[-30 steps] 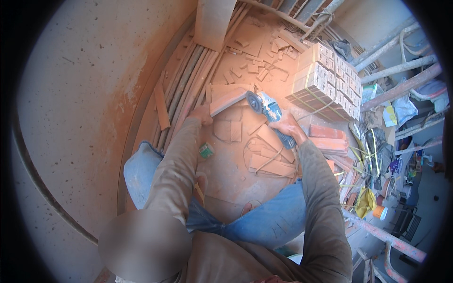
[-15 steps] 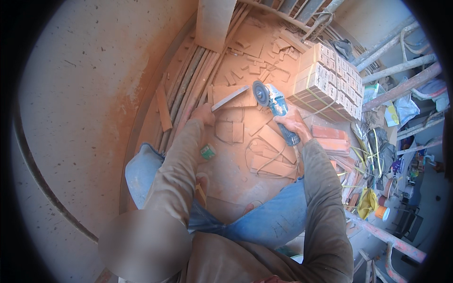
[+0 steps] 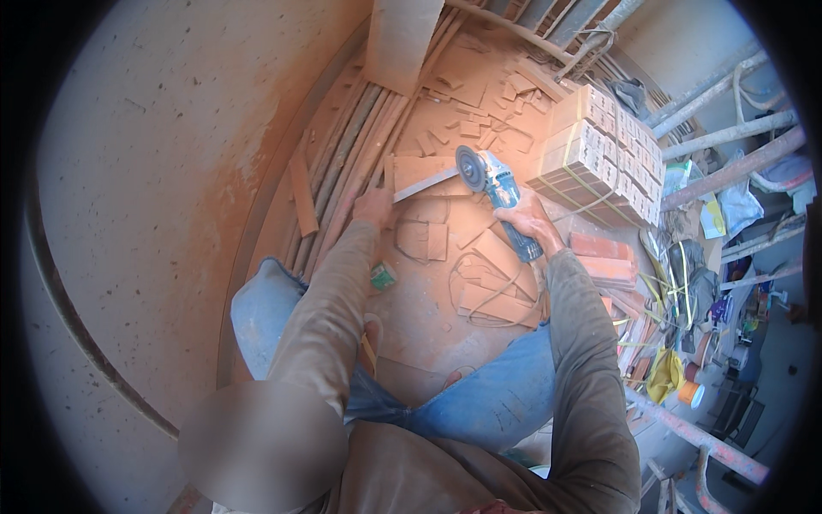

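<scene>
A blue angle grinder (image 3: 505, 190) is in my right hand (image 3: 529, 219), fingers wrapped round its body. Its grey cutting disc (image 3: 470, 169) points up and to the left. My left hand (image 3: 373, 207) is closed on the near end of a thin tile strip (image 3: 425, 185), which shows its pale edge. The strip's far end lies right by the disc; whether they touch I cannot tell. Beneath the strip, a flat reddish tile (image 3: 417, 166) rests on the dusty floor.
Cut tile pieces (image 3: 497, 254) and a looped cord (image 3: 505, 300) lie below the grinder. Strapped tile stacks (image 3: 591, 154) stand at right, long poles (image 3: 360, 146) along the left wall. A small green container (image 3: 383, 276) sits by my left forearm. Scaffold pipes (image 3: 728, 176) cross the right side.
The tile strip has swung lower at its far end and come closer to the grinder's disc. My right hand keeps its hold on the grinder, nearly in the same place.
</scene>
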The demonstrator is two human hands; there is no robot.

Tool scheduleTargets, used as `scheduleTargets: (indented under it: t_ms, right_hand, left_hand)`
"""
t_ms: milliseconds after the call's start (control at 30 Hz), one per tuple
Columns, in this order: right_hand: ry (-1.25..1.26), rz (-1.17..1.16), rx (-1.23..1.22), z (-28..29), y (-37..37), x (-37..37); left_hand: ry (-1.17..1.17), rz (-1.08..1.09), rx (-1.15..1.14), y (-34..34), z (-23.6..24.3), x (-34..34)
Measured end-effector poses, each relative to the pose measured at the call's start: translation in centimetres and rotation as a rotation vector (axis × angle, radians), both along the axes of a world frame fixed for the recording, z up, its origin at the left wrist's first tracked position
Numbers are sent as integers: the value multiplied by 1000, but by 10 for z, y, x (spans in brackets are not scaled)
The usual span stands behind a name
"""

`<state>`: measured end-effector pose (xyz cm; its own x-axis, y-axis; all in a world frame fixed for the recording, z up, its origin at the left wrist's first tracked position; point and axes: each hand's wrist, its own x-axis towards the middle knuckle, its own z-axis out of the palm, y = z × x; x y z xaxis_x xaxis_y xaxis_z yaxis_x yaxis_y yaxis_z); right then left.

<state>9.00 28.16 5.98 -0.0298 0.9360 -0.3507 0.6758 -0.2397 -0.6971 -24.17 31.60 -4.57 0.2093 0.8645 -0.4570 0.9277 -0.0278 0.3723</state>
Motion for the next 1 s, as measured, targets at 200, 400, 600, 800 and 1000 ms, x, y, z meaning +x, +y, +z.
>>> scheduleTargets:
  t_ms: [200,400,600,800,1000]
  right_hand:
    - [-16,-15,-29,-1,1,-2]
    - [-31,2,-36,-5,1,1]
    - [5,0,-12,-11,-3,5]
    - [-46,-7,-75,-8,-7,4]
    - [-41,6,-80,-11,-8,5]
  left_hand:
    - [31,-13,74,1,-12,-3]
    - [65,-9,59,3,-4,0]
    - [87,-33,76,-1,6,3]
    - [77,-41,93,-2,-2,2]
    - [63,-42,121,-1,-10,1]
